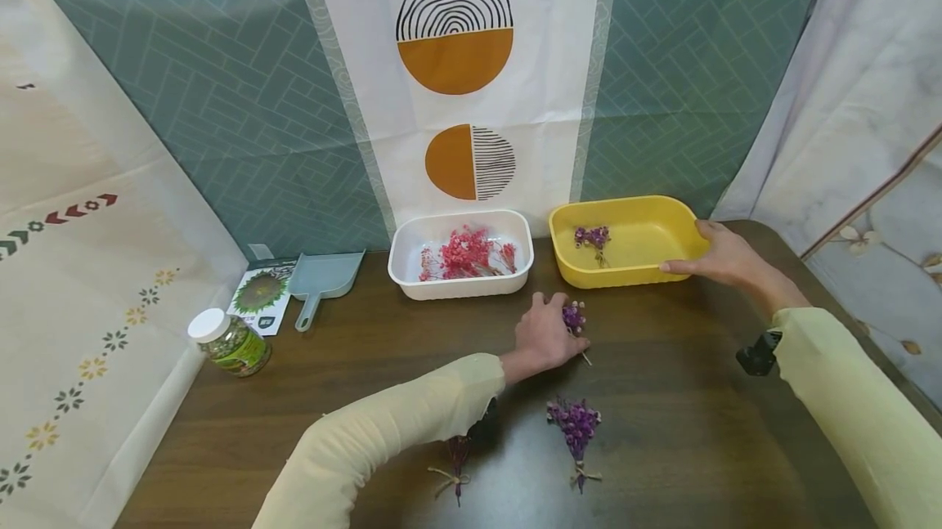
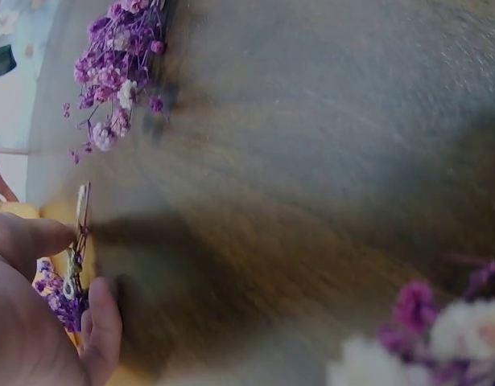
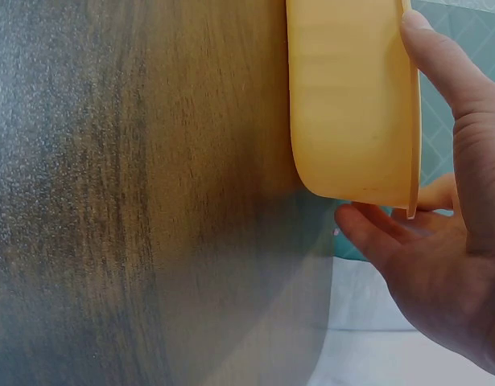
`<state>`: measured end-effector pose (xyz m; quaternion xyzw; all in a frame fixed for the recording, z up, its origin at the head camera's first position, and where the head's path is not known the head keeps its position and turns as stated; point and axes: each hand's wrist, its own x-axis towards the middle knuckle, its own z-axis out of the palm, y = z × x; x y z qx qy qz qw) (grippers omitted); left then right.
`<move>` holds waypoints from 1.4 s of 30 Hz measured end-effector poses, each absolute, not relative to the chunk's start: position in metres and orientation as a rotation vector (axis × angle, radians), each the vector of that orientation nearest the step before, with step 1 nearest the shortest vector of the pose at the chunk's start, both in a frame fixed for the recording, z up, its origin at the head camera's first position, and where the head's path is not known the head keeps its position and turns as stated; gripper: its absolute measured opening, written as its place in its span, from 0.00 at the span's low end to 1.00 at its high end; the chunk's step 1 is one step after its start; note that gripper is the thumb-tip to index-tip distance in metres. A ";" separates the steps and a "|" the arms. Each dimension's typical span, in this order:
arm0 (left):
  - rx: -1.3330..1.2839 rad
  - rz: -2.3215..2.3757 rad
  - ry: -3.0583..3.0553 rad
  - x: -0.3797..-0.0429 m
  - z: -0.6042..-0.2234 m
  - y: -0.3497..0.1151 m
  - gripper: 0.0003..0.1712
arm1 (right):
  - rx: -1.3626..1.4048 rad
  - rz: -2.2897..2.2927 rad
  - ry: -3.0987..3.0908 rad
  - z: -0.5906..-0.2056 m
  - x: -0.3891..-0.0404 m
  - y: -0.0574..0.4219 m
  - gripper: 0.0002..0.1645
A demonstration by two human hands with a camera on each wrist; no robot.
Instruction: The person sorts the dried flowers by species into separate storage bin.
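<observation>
My left hand (image 1: pixel 546 334) pinches a small bunch of purple dried flowers (image 1: pixel 573 316) over the table, in front of the yellow tray. In the left wrist view, the twine-tied stems (image 2: pixel 80 241) of that bunch show between thumb and fingers. My right hand (image 1: pixel 724 255) holds the right end of the yellow tray (image 1: pixel 625 276), thumb on the rim, as the right wrist view also shows. One purple bunch (image 1: pixel 593 238) lies inside the tray. Nearer me, a larger tied purple bunch (image 1: pixel 577 431) rests on the table.
A white tray (image 1: pixel 465 290) of pink-red dried flowers (image 1: pixel 471 253) stands left of the yellow one. Another tied bunch (image 1: pixel 459 463) lies partly under my left forearm. At the left are a grey-blue dustpan (image 1: pixel 324 275), a sunflower-print card (image 1: pixel 261 293) and a white-lidded jar (image 1: pixel 231 342).
</observation>
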<state>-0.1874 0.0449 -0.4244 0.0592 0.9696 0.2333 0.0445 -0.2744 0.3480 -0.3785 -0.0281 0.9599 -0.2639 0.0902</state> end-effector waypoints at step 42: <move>0.395 1.027 2.825 -0.189 -0.423 0.026 0.30 | -0.090 -0.767 2.860 -0.377 -0.272 0.346 0.81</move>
